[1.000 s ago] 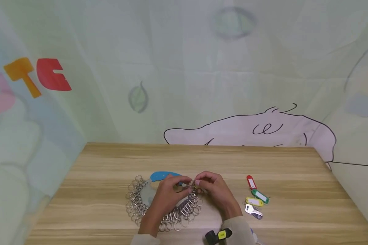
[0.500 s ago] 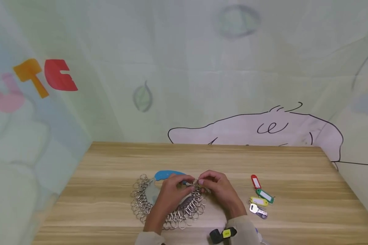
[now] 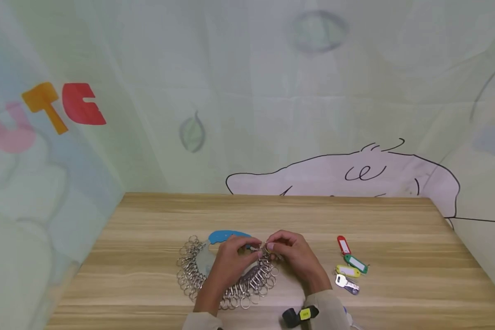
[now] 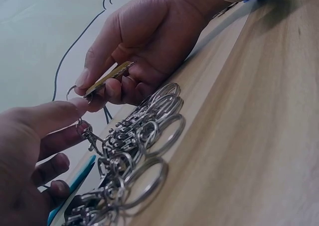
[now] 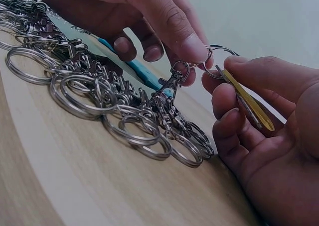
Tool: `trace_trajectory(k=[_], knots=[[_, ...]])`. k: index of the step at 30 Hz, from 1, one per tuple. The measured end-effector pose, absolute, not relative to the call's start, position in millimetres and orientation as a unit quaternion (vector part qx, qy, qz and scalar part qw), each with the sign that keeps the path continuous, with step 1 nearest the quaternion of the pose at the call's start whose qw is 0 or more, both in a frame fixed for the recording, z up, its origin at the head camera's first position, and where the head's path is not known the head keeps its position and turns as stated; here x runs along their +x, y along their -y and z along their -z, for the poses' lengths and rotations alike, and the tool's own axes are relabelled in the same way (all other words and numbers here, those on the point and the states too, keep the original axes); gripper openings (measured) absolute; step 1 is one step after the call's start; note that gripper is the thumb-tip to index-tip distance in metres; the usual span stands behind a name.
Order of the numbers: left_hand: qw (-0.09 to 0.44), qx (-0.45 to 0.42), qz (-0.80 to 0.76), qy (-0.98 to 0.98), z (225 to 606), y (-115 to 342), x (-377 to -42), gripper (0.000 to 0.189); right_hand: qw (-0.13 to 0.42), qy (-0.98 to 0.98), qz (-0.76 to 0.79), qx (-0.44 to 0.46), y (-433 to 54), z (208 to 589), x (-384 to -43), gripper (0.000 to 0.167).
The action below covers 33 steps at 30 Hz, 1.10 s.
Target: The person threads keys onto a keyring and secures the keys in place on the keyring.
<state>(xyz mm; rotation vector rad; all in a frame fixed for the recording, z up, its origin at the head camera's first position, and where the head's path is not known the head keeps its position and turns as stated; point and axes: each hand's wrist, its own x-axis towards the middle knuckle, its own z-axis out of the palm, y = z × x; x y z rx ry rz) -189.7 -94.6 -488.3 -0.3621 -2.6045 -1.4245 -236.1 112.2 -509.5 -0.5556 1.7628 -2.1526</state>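
With thumb and forefinger my left hand (image 3: 233,259) pinches a metal split key ring (image 5: 212,59), joined by a short chain to a swivel clasp (image 5: 170,84). Facing it, my right hand (image 3: 294,256) holds a flat key (image 5: 249,100) with a yellowish face and a toothed edge, thumb tip close to the same ring. The key's head meets the ring in the right wrist view. Under both hands lies a fan of several clasps with key rings (image 3: 257,284), set around a pale disc with a blue handle (image 3: 227,235). My left hand and forearm cover part of the fan.
To the right on the wooden table (image 3: 404,256) lie a red key tag (image 3: 343,245), a green key tag (image 3: 356,264), a yellow key tag (image 3: 348,271) and a silver key (image 3: 346,283). A printed cloth backdrop (image 3: 247,101) stands behind the table.
The head view shifts, moving the whole scene slightly right in the picture. Both hands stay at the key ring, with only slight finger movement.
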Motion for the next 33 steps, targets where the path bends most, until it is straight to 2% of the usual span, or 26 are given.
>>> trace_trajectory(k=[5,14,22,33], knots=[[0.075,-0.123,0.469,0.871,489.5,95.2,-189.8,0.023,0.153,-0.611,0.752,-0.194,-111.9,509.4,-235.6,0.017],[0.09,-0.141,0.472,0.866,491.7,94.7,-191.4,0.046,0.161,-0.613,0.756,-0.165,-112.0,509.8,-236.7,0.013],[0.141,-0.143,0.443,0.874,493.8,90.7,-192.2,0.031,0.165,-0.611,0.757,-0.163,-113.1,508.3,-236.1,0.016],[0.134,-0.136,0.435,0.88,492.6,91.7,-190.3,0.025,0.156,-0.621,0.749,-0.173,-113.0,509.9,-237.0,0.015]])
